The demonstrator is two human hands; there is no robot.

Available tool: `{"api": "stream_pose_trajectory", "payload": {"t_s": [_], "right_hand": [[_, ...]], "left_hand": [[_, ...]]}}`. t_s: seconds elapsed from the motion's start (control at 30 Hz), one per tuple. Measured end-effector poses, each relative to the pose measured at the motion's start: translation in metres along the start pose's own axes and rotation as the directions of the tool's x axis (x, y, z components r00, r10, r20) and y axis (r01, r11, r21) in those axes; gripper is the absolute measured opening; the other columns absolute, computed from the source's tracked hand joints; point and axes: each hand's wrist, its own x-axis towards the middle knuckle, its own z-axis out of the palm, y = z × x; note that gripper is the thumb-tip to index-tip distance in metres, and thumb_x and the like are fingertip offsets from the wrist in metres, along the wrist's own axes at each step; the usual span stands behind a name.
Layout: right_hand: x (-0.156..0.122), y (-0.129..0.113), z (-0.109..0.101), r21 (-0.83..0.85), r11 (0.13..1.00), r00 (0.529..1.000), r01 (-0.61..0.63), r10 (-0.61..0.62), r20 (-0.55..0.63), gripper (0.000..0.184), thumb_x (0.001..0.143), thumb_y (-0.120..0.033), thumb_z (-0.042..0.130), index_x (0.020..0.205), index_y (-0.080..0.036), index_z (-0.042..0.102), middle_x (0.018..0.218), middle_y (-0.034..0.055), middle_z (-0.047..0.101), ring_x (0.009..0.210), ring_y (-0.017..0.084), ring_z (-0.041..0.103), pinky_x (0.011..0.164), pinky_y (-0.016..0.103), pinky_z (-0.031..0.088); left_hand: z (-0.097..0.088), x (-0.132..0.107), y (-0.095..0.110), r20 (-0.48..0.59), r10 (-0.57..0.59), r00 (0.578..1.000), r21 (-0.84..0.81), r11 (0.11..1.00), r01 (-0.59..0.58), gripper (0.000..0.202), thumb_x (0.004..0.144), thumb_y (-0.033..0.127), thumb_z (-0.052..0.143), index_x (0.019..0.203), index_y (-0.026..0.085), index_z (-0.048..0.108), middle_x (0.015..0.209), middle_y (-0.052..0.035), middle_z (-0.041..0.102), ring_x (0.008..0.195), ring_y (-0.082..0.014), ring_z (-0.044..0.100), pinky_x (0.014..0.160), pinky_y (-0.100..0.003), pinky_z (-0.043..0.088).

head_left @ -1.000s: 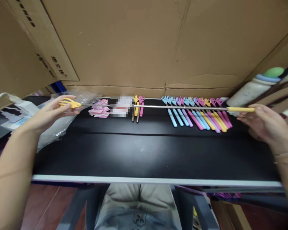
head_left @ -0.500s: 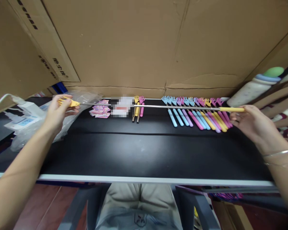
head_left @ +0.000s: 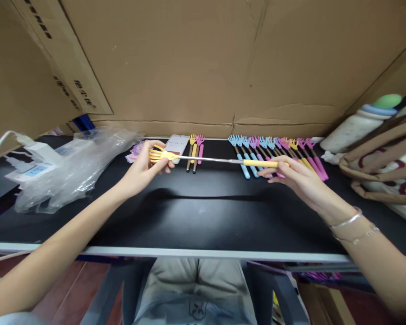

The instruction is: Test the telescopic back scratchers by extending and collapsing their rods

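Observation:
Between my hands, above the table, I hold a telescopic back scratcher [head_left: 206,159] level, with a yellow claw head, a metal rod and a yellow handle. My left hand [head_left: 148,166] grips it at the claw end, fingers closed. Around the handle's end my right hand [head_left: 286,170] is closed. Behind the right hand lies a row of back scratchers [head_left: 253,158] in blue, purple, pink and yellow. A few more, among them a pink back scratcher [head_left: 200,153], lie at the back middle, beside a phone [head_left: 177,144] that is partly covered.
A crumpled clear plastic bag [head_left: 74,167] and a white power strip [head_left: 37,169] lie at left. Pink cards [head_left: 134,152] are partly hidden behind my left hand. At right stand a white bottle [head_left: 355,126] and a brown-handled bag [head_left: 385,167]. Cardboard [head_left: 196,67] walls the back.
My hands have come closer together, left hand moving right and right hand moving left. The back scratcher's metal rod has become much shorter between them.

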Motion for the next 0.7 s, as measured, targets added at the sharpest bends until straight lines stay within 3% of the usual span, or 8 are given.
{"api": "stream_pose_trajectory", "payload": {"t_s": [0.17, 0.3, 0.43, 0.57, 0.7], "right_hand": [[-0.003, -0.003, 0.024, -0.008, 1.000, 0.989, 0.021, -0.020, 0.143, 0.031, 0.085, -0.050, 0.051, 0.096, -0.022, 0.053, 0.097, 0.0077, 0.071, 0.094, 0.020, 0.065, 0.078, 0.032, 0.048], [-0.005, -0.006, 0.039, -0.031, 0.999, 0.985, 0.012, -0.006, 0.171, 0.033, 0.086, -0.051, 0.049, 0.097, -0.020, 0.052, 0.091, 0.0087, 0.072, 0.091, 0.021, 0.066, 0.078, 0.032, 0.046], [-0.004, -0.005, 0.035, -0.061, 0.997, 0.990, 0.037, -0.029, 0.140, 0.033, 0.087, -0.050, 0.049, 0.099, -0.020, 0.054, 0.090, 0.0082, 0.072, 0.089, 0.021, 0.066, 0.078, 0.032, 0.046], [0.000, -0.008, 0.026, -0.180, 0.976, 0.991, 0.120, -0.107, 0.080, 0.032, 0.087, -0.049, 0.048, 0.098, -0.021, 0.059, 0.088, 0.0060, 0.072, 0.091, 0.021, 0.064, 0.085, 0.035, 0.044], [0.002, -0.014, 0.021, -0.366, 0.904, 0.975, 0.222, -0.203, 0.092, 0.031, 0.087, -0.049, 0.048, 0.089, -0.023, 0.066, 0.090, 0.0043, 0.070, 0.093, 0.021, 0.061, 0.086, 0.037, 0.043]], "left_hand": [[0.028, -0.006, 0.010, 0.199, 0.044, 0.979, -0.096, 0.995, -0.025, 0.032, 0.089, 0.037, 0.050, 0.110, 0.018, 0.033, 0.084, -0.0026, 0.060, 0.072, -0.0114, 0.059, 0.069, -0.026, 0.048], [0.037, -0.004, 0.016, 0.182, 0.070, 0.981, -0.063, 0.996, -0.060, 0.029, 0.091, 0.035, 0.047, 0.110, 0.019, 0.033, 0.077, 0.0002, 0.057, 0.069, -0.0096, 0.055, 0.068, -0.023, 0.047], [0.035, 0.000, 0.014, 0.185, 0.057, 0.981, -0.049, 0.998, -0.049, 0.031, 0.090, 0.037, 0.047, 0.112, 0.019, 0.035, 0.079, -0.0009, 0.059, 0.070, -0.0108, 0.057, 0.069, -0.024, 0.047], [0.027, 0.006, 0.014, 0.149, 0.042, 0.988, 0.174, 0.982, -0.068, 0.035, 0.086, 0.040, 0.053, 0.112, 0.020, 0.045, 0.085, -0.0026, 0.064, 0.079, -0.0149, 0.061, 0.074, -0.027, 0.048], [0.015, 0.010, 0.018, 0.098, 0.073, 0.992, 0.421, 0.901, -0.108, 0.040, 0.077, 0.047, 0.061, 0.108, 0.022, 0.057, 0.098, -0.0029, 0.066, 0.084, -0.0180, 0.062, 0.075, -0.028, 0.047]]}}
